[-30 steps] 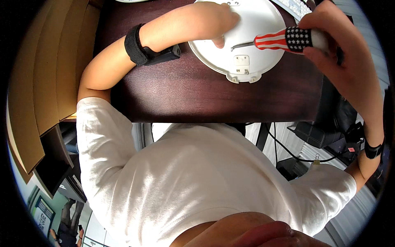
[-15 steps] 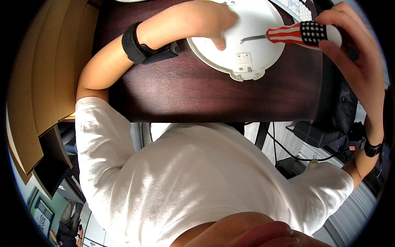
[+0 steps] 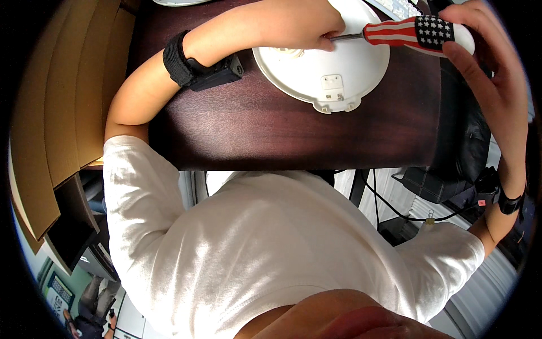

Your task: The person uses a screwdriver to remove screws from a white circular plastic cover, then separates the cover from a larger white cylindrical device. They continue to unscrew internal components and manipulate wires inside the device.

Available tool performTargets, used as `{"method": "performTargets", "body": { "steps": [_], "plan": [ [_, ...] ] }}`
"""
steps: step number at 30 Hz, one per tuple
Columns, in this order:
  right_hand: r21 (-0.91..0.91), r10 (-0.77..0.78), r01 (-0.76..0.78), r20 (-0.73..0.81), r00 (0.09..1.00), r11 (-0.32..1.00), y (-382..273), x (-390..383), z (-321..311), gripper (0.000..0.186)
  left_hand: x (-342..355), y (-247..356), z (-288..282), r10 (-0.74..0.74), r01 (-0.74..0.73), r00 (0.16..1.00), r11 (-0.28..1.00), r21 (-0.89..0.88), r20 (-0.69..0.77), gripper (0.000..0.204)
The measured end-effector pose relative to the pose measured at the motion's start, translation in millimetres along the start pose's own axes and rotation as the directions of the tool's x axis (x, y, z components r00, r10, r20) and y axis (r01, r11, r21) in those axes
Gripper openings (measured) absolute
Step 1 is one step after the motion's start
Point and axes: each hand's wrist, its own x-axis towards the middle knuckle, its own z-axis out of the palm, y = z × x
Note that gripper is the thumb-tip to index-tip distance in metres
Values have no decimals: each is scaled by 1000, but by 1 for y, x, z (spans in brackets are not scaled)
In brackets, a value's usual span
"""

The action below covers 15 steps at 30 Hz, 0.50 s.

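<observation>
A round white plastic plate (image 3: 358,68) with tabs and a small square fitting lies on the dark wooden table (image 3: 282,135). My left hand (image 3: 313,25) rests over its upper part, fingers curled round the far end of the screwdriver's metal shaft; the tip and whatever they pinch are hidden. My right hand (image 3: 483,68) grips the screwdriver (image 3: 398,35), which has a red, white and black starred handle and lies sideways above the plate. A pale fitting (image 3: 291,52) shows under my left wrist. A black device is strapped to my left forearm.
A white keyboard (image 3: 395,8) is at the back right. Cardboard (image 3: 84,85) borders the table's left side. Black bags (image 3: 432,183) and cables are below right. Another person (image 3: 93,308) shows at the far lower left.
The screwdriver and my right hand have moved up and slightly right. My left fingers have curled in over the screwdriver's end, uncovering the pale fitting under my wrist.
</observation>
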Motion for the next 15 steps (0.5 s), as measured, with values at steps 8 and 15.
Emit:
{"method": "performTargets", "body": {
  "steps": [8, 15],
  "plan": [
    [-26, 22, -22, -13, 1000, 999, 9, 1, -10, 28, 3, 2, -6, -25, 35, 981, 998, -49, 190, 15],
    [-36, 29, -29, 3, 1000, 999, 7, -2, -10, 28, -2, 8, -4, 37, 8, 984, 968, -249, 174, 12]
  ]
}}
